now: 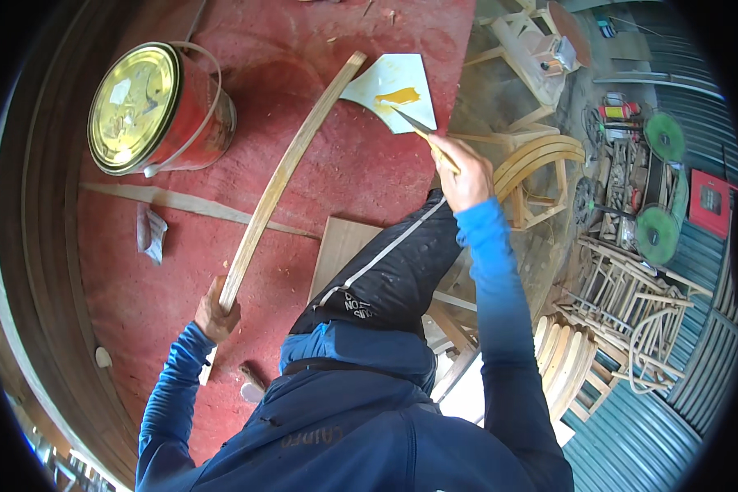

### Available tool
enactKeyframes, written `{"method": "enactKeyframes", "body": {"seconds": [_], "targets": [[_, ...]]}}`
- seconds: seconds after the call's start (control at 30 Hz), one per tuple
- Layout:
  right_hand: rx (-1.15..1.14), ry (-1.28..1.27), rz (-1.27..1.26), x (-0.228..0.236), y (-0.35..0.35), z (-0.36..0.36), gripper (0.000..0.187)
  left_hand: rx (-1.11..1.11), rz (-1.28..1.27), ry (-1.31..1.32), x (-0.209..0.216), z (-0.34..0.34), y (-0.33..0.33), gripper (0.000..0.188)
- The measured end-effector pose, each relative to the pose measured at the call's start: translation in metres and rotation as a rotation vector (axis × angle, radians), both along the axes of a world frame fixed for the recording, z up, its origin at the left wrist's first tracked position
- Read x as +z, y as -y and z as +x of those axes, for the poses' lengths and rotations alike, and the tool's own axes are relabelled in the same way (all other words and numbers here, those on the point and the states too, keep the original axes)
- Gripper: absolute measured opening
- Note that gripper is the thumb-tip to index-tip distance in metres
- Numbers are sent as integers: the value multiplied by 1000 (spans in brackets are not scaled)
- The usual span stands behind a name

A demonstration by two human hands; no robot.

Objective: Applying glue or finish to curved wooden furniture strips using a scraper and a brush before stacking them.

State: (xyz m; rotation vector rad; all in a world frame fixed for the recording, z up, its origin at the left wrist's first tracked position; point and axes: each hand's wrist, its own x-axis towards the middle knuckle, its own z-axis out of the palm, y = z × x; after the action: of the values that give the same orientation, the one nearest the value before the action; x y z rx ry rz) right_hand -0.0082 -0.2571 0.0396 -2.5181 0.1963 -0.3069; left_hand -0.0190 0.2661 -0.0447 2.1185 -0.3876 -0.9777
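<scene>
My left hand (pixel 217 312) is closed around the lower end of a long, slightly curved wooden strip (pixel 291 166), which slants up and away to the right. The strip's far end reaches the left edge of a white angular sheet (pixel 412 67). On that sheet lies a smear of yellow-orange paste (pixel 398 96). My right hand (pixel 470 174) grips a slim pointed knife (pixel 416 124) by its light handle. Its dark blade points at the sheet, with the tip just below the paste; whether it touches is too small to tell.
At the left stands a red bucket (pixel 201 123) with a gold lid and white handle. A thin wooden piece (pixel 172 199), a small packet (pixel 155 235) and a short tool (pixel 252 384) lie on the red surface (pixel 279 328). Wooden frames (pixel 541 107) and green round fans (pixel 658 234) are at right.
</scene>
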Motion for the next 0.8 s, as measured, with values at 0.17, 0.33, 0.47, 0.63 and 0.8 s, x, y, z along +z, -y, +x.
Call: {"method": "enactKeyframes", "body": {"seconds": [0.17, 0.33, 0.47, 0.63, 0.8], "targets": [[14, -22, -32, -26, 25, 13, 29, 9, -22, 10, -3, 1, 1, 42], [60, -15, -16, -31, 11, 26, 29, -2, -11, 36, -1, -2, 3, 42], [94, 2, -5, -39, 7, 33, 28, 8, -3, 28, 2, 0, 4, 42], [189, -31, -15, -41, 11, 38, 29, -2, -16, 25, -2, 2, 2, 41], [289, -139, -26, -22, 20, 46, 29, -8, -4, 28, -1, 3, 2, 41]]}}
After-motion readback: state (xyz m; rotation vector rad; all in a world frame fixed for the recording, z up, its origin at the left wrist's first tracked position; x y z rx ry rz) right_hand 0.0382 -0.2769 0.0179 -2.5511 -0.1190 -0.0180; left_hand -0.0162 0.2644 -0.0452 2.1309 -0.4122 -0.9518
